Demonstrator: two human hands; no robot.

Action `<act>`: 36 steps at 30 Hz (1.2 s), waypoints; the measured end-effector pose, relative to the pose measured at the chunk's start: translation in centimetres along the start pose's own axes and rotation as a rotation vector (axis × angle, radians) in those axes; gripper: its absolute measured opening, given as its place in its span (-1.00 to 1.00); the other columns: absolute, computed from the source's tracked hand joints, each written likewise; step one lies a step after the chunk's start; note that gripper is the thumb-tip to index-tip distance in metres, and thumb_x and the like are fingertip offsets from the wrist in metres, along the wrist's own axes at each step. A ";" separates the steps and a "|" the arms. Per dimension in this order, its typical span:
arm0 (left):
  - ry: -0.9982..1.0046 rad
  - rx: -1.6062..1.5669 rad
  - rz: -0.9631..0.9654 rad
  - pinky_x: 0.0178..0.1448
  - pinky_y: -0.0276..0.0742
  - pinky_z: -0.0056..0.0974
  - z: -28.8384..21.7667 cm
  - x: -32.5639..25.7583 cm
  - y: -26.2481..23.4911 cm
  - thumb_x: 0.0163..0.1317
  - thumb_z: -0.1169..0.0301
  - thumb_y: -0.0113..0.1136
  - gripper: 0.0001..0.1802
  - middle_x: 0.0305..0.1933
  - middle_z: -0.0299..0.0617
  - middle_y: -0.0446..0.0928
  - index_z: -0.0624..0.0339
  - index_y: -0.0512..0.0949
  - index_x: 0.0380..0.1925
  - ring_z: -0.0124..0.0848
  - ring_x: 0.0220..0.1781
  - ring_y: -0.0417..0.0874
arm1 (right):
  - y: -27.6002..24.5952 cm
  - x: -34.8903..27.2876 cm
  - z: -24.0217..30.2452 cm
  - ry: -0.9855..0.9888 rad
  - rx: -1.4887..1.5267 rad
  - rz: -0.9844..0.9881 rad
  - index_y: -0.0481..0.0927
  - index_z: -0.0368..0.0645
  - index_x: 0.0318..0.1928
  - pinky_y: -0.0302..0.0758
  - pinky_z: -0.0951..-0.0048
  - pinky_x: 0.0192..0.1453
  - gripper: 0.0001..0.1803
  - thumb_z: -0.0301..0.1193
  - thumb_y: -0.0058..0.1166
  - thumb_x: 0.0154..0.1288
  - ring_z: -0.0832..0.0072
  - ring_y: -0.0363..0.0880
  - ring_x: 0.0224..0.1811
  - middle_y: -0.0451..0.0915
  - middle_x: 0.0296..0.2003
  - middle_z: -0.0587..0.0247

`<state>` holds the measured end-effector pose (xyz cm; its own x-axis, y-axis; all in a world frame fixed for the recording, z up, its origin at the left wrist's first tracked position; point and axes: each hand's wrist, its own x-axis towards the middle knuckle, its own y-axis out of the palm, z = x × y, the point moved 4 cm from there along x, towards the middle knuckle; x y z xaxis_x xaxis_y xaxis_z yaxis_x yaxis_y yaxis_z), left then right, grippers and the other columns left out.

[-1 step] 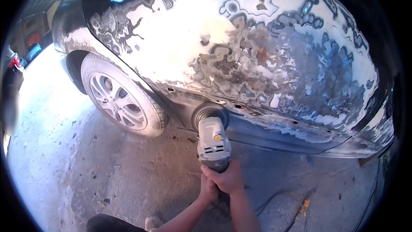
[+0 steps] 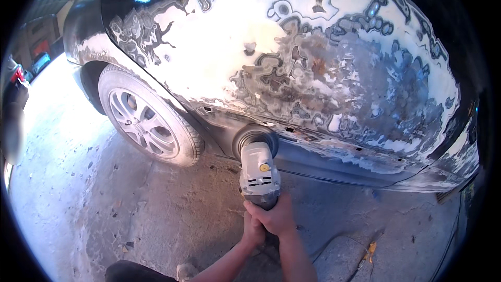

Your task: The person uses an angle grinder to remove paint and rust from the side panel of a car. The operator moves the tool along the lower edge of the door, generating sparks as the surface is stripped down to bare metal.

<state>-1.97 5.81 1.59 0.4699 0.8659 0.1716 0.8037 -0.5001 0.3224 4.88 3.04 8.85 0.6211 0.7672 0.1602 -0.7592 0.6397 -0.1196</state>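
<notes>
Both my hands are wrapped around the dark rear body of a power sander [image 2: 257, 164], which has a pale grey housing and a round yellow spot. My right hand [image 2: 277, 217] is uppermost on the grip. My left hand [image 2: 253, 231] closes just below and beside it, its fingers partly hidden. At the far end, the sander's round disc [image 2: 240, 139] is against the lower side of a car, at the sill below the door. The car door [image 2: 224, 47] shows white filler, bare grey metal and ringed paint edges.
A dusty car wheel [image 2: 146, 122] stands left of the sander. Across the concrete floor [image 2: 141, 198] at lower right runs a dark cable beside a yellow-orange object [image 2: 371, 251]. My dark-clothed knee [image 2: 136, 271] shows at the bottom. Red and blue things are at the far left.
</notes>
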 end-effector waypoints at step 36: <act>0.036 -0.050 -0.038 0.03 0.43 -0.24 0.4 1.0 -1.8 0.23 -0.06 -0.16 -0.36 -0.09 -0.09 0.52 0.38 0.43 -0.07 -0.32 -0.02 0.53 | 2.3 1.3 -0.4 -0.046 -0.069 0.076 0.56 -0.27 -0.19 0.53 0.39 -0.14 -0.55 -0.34 0.35 -0.14 0.41 0.64 -0.24 0.64 -0.30 0.12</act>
<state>-2.79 7.57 0.78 0.4251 0.8848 0.1908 0.8012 -0.4659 0.3756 4.00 5.54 8.42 0.5518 0.8115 0.1923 -0.7875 0.5829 -0.2001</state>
